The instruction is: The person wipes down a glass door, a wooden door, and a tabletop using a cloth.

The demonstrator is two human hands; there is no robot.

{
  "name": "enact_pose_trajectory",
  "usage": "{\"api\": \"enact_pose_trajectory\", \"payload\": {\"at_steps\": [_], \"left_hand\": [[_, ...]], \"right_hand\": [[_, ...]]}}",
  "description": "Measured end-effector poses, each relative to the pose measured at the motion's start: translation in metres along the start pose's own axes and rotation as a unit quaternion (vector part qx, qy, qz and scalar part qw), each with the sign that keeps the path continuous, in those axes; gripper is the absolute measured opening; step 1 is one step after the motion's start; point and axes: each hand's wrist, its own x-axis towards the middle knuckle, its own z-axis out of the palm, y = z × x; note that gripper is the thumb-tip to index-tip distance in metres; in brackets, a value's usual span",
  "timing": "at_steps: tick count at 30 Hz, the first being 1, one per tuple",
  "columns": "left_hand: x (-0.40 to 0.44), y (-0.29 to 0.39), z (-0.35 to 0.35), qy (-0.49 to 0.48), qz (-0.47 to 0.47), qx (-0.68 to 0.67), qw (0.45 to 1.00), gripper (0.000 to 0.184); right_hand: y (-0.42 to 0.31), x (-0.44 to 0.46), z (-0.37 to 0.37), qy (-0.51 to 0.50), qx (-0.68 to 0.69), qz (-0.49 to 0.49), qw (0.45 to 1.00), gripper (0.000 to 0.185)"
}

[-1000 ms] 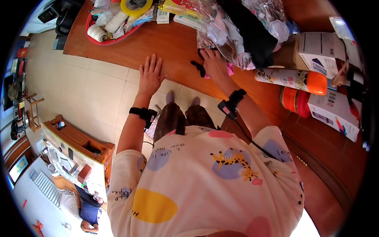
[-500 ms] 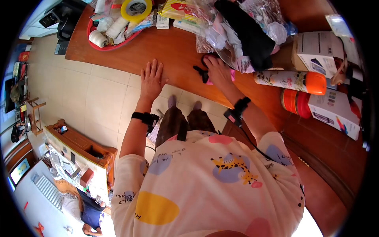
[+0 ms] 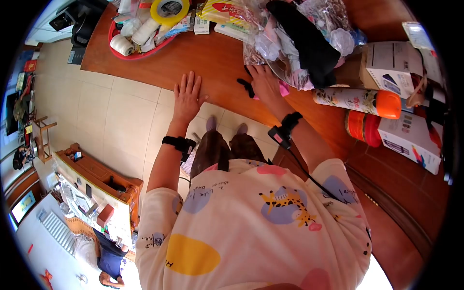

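Observation:
My left hand [image 3: 187, 99] lies palm down on the front edge of the wooden table [image 3: 203, 63], fingers spread and nothing in them. My right hand [image 3: 266, 86] rests palm down farther right, its fingers stretched out over a small black strap-like thing [image 3: 245, 88]. Part of that black thing is covered by the hand, so its kind cannot be made out. Beside the palm a bit of pink material [image 3: 283, 89] shows. Just past my right fingertips lies a pile of clear plastic bags [image 3: 268, 46] with a black cloth [image 3: 309, 43] on it.
A red basket [image 3: 112, 41] holds thread spools [image 3: 122, 45] and a yellow tape roll [image 3: 169, 8]. To the right are an orange-capped spray can [image 3: 357, 100], a red round container [image 3: 362, 126] and white boxes [image 3: 394, 63]. A person [image 3: 111, 258] is at the lower left.
My right hand has shifted slightly, and its fingers are straighter over the black thing, covering more of its loop. My left hand stays flat on the table edge.

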Motion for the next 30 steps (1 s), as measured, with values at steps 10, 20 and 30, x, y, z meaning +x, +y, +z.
{"api": "enact_pose_trajectory", "payload": {"at_steps": [10,20,30], "left_hand": [[-0.002,0.001,0.0,0.003,-0.005,-0.007,1.0,0.07],[-0.001,0.0,0.0,-0.001,-0.007,-0.022,1.0,0.07],[0.0,0.001,-0.004,0.001,-0.009,-0.013,1.0,0.071]], "right_hand": [[0.002,-0.005,-0.001,-0.024,-0.011,-0.002,1.0,0.056],[0.016,-0.075,-0.024,-0.093,-0.039,0.063,0.993,0.066],[0.006,-0.04,-0.016,-0.156,-0.012,0.171,0.973,0.06]]}}
